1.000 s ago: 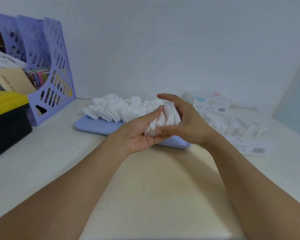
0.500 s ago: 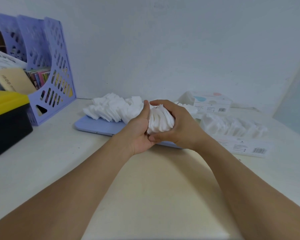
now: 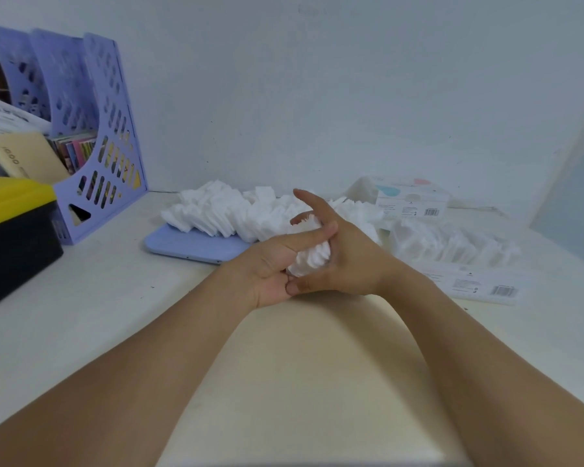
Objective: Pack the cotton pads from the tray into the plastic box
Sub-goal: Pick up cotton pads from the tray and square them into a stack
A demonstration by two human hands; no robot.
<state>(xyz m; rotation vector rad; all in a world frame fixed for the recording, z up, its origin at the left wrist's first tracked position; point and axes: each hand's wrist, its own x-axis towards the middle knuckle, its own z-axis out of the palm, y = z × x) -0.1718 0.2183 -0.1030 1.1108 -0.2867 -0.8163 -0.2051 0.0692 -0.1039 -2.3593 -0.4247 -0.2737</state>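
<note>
Left hand (image 3: 273, 264) and right hand (image 3: 344, 261) are gripping one stack of pads (image 3: 309, 254) between them — just above the counter (image 3: 115, 298), in front of the tray (image 3: 196, 244); the box (image 3: 452, 247) is lying right.

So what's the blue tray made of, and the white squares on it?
The tray looks like smooth matte plastic: even pale-blue colour, rounded moulded edge. The white squares look like soft cotton: fuzzy, thin, lying floppy in a loose heap. The look alone cannot confirm either.
</note>
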